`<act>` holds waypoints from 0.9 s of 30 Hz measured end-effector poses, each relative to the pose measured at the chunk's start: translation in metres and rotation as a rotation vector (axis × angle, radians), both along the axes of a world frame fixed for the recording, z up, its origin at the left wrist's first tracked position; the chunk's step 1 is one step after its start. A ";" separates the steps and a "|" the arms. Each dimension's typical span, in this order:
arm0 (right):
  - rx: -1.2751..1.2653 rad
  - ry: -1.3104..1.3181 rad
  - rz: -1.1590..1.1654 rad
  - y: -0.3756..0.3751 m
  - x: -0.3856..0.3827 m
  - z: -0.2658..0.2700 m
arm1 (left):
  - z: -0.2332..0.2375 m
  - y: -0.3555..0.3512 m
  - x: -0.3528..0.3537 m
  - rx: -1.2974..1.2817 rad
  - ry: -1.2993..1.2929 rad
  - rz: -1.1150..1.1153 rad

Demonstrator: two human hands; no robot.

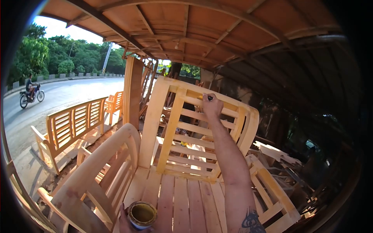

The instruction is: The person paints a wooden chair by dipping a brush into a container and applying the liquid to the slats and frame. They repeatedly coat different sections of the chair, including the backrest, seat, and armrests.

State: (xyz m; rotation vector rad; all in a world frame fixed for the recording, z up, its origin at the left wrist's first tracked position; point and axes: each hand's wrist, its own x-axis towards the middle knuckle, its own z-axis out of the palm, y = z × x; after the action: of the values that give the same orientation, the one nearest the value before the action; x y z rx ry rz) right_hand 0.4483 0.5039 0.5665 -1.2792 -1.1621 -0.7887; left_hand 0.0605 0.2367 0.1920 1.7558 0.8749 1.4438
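Your right hand (213, 105) is at the upper part of the slatted backrest (171, 132), fingers curled closed around something small; it looks like a brush, but your grip hides most of it. Your left hand (123, 221) grips the side of a tin (141, 225) holding yellowish-brown liquid, low over the seat planks (180, 198) near the left armrest (97, 167).

The wooden armchair stands directly in front of you, its backrest rising beyond the seat. You appear to be at the coating step, working on the inner frame and top slats: the inner upright looks yellower than the pale outer post (152, 124), which suggests that the outer post is uncoated.

The next move likely calls for even strokes along each slat, reaching into the corners where slat meets frame, with drips watched for on the edges. Keep the tin level over those planks; a tilt could spill onto the seat.
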 end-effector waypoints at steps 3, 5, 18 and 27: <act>-0.065 0.068 0.090 0.012 -0.028 0.005 | -0.006 0.002 0.003 -0.031 -0.090 -0.034; -0.110 0.129 0.205 0.021 -0.031 0.004 | 0.006 -0.003 0.001 -0.050 -0.085 -0.043; 0.126 0.645 0.898 -0.204 0.010 -0.113 | -0.024 0.006 0.005 0.011 -0.029 0.014; -0.184 0.880 0.713 -0.359 0.009 -0.262 | -0.034 0.009 0.005 0.004 0.056 0.014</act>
State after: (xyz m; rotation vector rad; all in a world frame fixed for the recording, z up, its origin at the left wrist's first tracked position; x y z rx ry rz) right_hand 0.4577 0.1454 0.3049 -1.0516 -0.8478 0.3999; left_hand 0.0654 0.2455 0.1585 1.8045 0.9155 1.4117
